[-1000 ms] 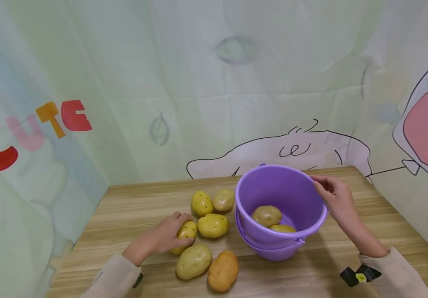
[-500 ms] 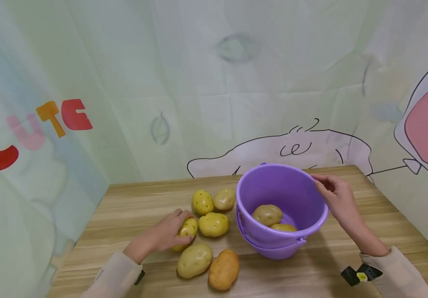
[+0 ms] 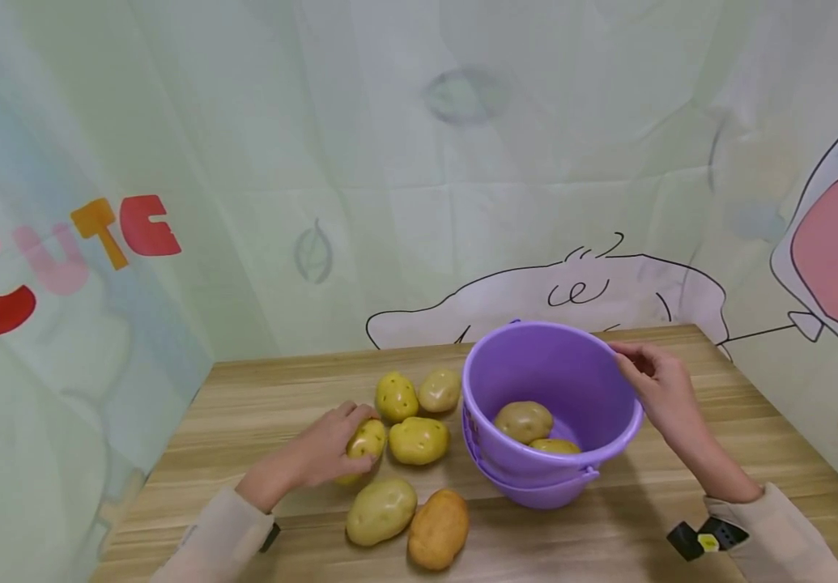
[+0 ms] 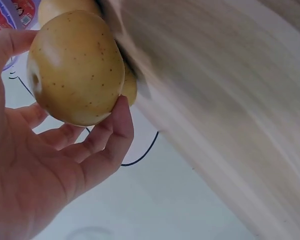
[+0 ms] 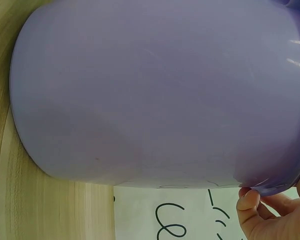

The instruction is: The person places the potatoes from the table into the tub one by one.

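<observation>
My left hand [image 3: 320, 449] grips a yellow speckled potato [image 4: 77, 70], thumb on one side and fingers on the other; in the head view the hand covers part of it. With thumb and fingers, my right hand [image 3: 659, 389] pinches the rim of a purple bucket [image 3: 528, 478] at its right side. Two potatoes lie inside the bucket, a tan one [image 3: 524, 422] and a yellow one [image 3: 555, 446] partly hidden by the near wall. The bucket's outer side fills most of the right wrist view.
Left of the bucket lie a speckled yellow potato [image 3: 396, 397], a pale potato [image 3: 440, 391] and another yellow potato [image 3: 419, 441]. Nearer me are a greenish potato [image 3: 381, 511] and an orange-brown potato [image 3: 438, 529]. A printed curtain [image 3: 389, 162] hangs behind the wooden table [image 3: 265, 397].
My left hand has shifted slightly away from me with the speckled potato, widening the gap to the greenish one. The right hand and bucket stay in place.
</observation>
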{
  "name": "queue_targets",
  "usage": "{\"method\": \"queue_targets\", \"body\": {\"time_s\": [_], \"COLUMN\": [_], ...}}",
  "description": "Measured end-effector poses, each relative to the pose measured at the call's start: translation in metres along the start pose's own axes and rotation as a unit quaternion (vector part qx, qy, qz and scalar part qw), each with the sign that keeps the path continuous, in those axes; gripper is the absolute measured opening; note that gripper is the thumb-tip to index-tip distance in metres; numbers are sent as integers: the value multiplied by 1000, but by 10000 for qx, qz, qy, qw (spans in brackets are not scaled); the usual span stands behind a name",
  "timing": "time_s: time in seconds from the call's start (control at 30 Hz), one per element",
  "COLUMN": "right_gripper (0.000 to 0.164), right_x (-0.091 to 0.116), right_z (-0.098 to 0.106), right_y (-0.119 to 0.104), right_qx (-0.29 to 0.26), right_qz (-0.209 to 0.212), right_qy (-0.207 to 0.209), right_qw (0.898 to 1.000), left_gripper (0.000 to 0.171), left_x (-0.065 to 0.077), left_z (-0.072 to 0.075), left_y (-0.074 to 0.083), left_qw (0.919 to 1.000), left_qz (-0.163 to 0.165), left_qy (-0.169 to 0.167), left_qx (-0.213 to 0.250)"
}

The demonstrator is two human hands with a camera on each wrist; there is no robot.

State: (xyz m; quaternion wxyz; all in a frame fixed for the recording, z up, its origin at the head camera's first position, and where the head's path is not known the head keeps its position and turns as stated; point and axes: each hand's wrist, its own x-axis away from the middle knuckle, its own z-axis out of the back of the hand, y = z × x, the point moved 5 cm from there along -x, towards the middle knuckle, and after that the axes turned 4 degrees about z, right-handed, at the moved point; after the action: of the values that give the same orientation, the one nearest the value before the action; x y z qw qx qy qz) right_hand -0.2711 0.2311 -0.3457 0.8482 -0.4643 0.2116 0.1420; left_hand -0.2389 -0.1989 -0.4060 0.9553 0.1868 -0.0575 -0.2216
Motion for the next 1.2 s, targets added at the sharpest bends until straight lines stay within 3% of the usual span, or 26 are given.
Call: {"method": "queue_targets", "body": {"time_s": [0.6, 1.2], "right_gripper": [30, 29], "right_x": [0, 0], "right_z": [0, 0], "right_y": [2, 0], "right_qx": [-33, -6], "right_qz": [-55, 2], "right_qy": [-79, -73], "right_qw": [9999, 10000], "left_gripper": [54, 52], "left_x": [-13, -15], "left_z": [20, 43], "left_y": [20, 48], "left_qw": [9980, 9951], "left_qz": [-439, -916], "left_qy": [222, 242], "left_qx": [-385, -291]}}
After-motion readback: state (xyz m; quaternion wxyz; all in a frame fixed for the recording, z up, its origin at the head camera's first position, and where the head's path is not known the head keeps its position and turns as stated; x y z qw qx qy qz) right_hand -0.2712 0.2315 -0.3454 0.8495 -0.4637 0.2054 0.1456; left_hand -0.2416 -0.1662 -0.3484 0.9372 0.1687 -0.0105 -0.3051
